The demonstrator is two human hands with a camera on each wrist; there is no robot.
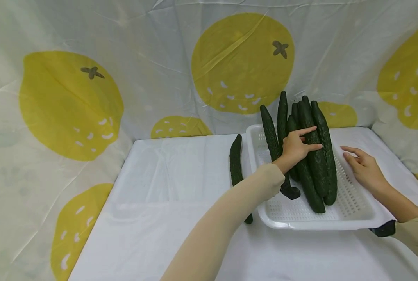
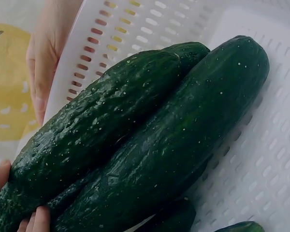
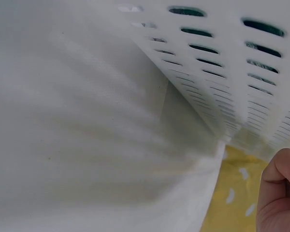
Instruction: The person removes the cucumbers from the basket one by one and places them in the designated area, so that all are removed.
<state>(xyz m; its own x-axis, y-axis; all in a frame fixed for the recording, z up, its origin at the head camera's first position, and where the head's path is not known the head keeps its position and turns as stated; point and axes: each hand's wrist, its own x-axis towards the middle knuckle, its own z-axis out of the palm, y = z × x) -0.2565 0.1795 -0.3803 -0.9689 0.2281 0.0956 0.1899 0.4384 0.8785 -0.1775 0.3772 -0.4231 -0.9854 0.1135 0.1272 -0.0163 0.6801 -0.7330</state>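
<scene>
- Cucumbers [image 1: 318, 171], long, dark green and bumpy, lie bundled in the white plastic basket [image 1: 314, 225], side by side and partly overlapping, their far ends rising past its back rim.
- Left hand [image 1: 295, 148] reaches across the basket and holds one of the bundled cucumbers between thumb and fingers; some of its fingers are hidden in the head view.
- Right hand [image 1: 365, 171] touches the outside of the basket's right side, near the rim; whether its fingers grip the plastic or only rest against it, I cannot tell.
- One lone cucumber [image 1: 235, 160] lies on the white tabletop [image 1: 159, 171], just beside the basket's left side, partly covered by the left sleeve [image 1: 223, 226].
- Slots pierce the basket's walls and floor; dark green shows through some of them in the right wrist view.
- Both sleeves are beige, and a black band [image 1: 383, 229] shows at the right wrist.
- Behind the tabletop hangs a pale curtain [image 1: 149, 70] printed with large yellow lemons.
</scene>
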